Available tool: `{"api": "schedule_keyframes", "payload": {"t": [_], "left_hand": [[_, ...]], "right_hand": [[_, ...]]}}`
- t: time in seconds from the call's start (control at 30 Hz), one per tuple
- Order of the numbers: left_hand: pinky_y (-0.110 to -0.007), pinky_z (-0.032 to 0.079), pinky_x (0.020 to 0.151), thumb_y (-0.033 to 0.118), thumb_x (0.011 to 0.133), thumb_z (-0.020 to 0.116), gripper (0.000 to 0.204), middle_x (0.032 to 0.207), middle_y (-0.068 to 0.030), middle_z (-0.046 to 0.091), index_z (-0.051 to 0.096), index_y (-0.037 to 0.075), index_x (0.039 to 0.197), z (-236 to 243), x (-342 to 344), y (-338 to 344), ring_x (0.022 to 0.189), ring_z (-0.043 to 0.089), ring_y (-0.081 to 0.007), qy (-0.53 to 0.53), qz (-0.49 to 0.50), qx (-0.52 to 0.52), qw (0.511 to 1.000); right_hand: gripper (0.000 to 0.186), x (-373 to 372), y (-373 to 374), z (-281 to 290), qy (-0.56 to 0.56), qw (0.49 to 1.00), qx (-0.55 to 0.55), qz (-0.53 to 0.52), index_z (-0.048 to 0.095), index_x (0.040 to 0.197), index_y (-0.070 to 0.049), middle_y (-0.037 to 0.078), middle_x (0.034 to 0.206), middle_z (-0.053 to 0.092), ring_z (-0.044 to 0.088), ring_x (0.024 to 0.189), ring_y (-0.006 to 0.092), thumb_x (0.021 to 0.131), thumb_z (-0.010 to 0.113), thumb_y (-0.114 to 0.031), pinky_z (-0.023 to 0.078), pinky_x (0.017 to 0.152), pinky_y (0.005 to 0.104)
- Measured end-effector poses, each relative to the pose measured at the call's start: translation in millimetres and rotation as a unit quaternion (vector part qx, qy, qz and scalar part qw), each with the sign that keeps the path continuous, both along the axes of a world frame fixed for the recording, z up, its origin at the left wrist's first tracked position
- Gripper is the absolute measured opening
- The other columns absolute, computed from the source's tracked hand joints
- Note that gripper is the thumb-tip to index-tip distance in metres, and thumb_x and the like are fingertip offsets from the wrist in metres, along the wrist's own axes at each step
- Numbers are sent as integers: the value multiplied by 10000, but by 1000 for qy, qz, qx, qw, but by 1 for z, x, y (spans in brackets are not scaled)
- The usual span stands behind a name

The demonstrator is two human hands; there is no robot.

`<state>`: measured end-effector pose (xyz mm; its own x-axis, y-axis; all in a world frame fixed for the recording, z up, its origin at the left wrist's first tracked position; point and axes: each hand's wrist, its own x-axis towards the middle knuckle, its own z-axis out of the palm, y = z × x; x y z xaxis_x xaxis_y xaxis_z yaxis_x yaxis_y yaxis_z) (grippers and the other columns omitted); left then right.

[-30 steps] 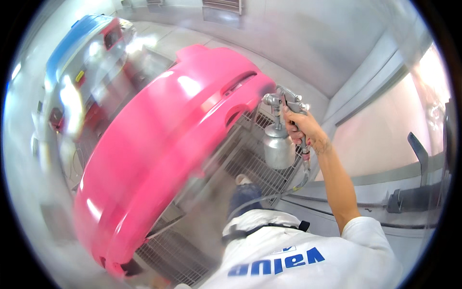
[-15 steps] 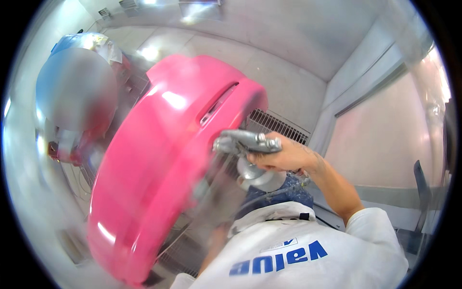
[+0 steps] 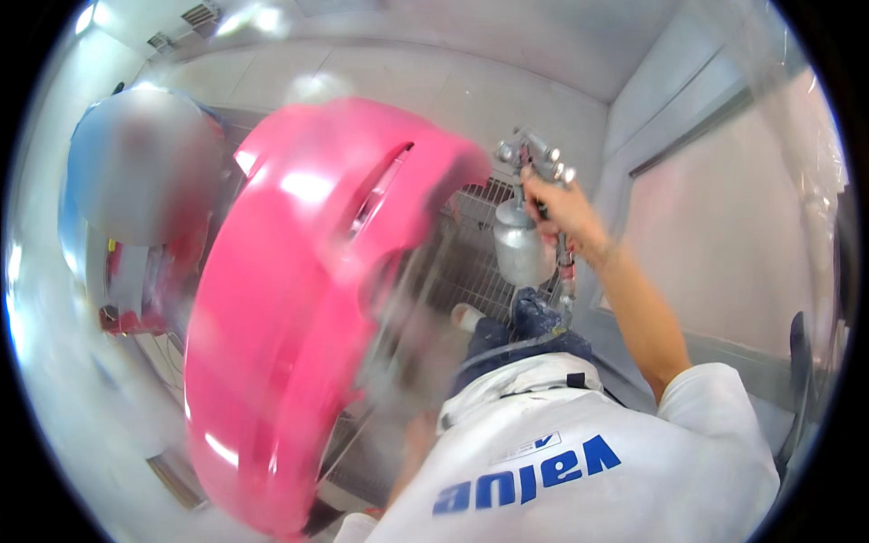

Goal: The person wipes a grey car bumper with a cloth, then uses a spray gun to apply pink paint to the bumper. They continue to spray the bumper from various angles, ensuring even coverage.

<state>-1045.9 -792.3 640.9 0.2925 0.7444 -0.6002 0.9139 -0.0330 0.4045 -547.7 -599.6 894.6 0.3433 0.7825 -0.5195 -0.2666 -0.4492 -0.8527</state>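
My right hand [image 3: 568, 215] is wrapped around the handle of a silver spray gun [image 3: 536, 156]. Its metal paint cup [image 3: 523, 249] hangs below the gun, and a hose fitting [image 3: 567, 281] runs down from the grip. To the left of the gun, and apart from it, stands a glossy pink car bumper [image 3: 262, 299] with a long slot near its far end. My left hand [image 3: 418, 441] is low beside my body near the bumper's near part; it is blurred and its fingers cannot be made out.
A slatted floor grate [image 3: 471, 258] lies under the bumper. At the far left are a blue and red covered shape [image 3: 136, 172], partly blurred by a smear. A pale wall with a panel [image 3: 715, 244] rises on the right, and a dark upright piece [image 3: 798, 362] stands near it.
My right hand has swung the spray gun away from the bumper, farther off and to the right. The gun has turned, so its cup now shows below it. The view has shifted slightly.
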Motion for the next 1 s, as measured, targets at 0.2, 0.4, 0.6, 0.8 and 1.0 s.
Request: {"api": "schedule_keyframes", "payload": {"t": [0.2,0.4,0.6,0.8,1.0], "left_hand": [[-577,454,682,534,1025,471,611,831,-291,662,693,-17,881,6,19,19,784,629,-501,2,-24,9,1000],[-578,461,701,564,1019,457,635,844,-296,666,708,-9,913,21,22,30,805,642,-497,22,-62,-20,998],[-576,468,715,580,1017,445,649,854,-297,670,718,-3,935,20,4,23,824,649,-495,59,-62,-46,995],[-575,474,729,595,1015,432,665,863,-297,674,728,3,957,23,-24,14,844,656,-493,92,-46,-68,992],[-573,481,743,611,1013,420,682,872,-298,678,738,9,979,0,-61,9,863,663,-492,93,-34,-65,993]], "right_hand": [[258,-37,-56,0,-92,926,149,334,717,974,-52,63,742,666,611,675,148,937,711,-307,504,654,355],[324,-29,-59,-39,-35,956,157,245,684,888,-37,24,681,599,551,670,110,955,715,-352,462,639,327],[445,18,-53,-108,216,971,76,64,529,691,-129,-45,556,417,328,439,41,998,663,-422,235,389,245],[501,38,-43,-189,253,966,44,-28,491,716,-130,-50,556,403,351,390,32,980,638,-530,314,348,246],[498,54,-38,-272,317,944,54,-75,466,718,-144,-58,567,405,324,373,22,977,635,-534,301,332,245]]}}
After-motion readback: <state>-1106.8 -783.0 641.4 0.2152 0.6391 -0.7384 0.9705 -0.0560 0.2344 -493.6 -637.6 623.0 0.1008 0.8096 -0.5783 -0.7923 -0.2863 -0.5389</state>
